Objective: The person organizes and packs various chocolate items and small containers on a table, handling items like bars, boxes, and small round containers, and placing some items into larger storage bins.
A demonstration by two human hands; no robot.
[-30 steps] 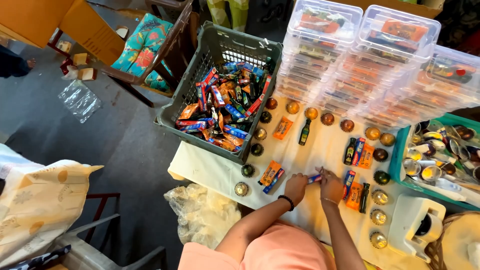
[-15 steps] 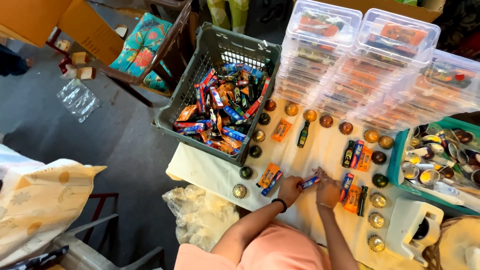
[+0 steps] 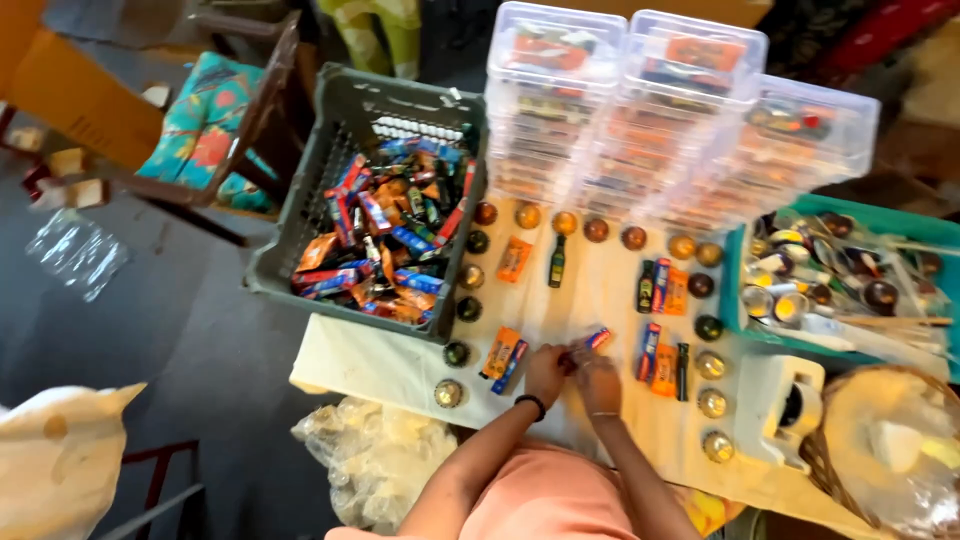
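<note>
- Head view: your left hand and right hand meet over the cream tablecloth, both pinching one small red-and-blue wrapped snack bar.
- Just left of them lie an orange packet and a blue bar.
- The grey plastic crate holds a heap of wrapped bars.
- The stacked clear lidded boxes hold similar packets; the teal tray holds small jars.
- Since a second ago, your hands have shifted slightly left.
</note>
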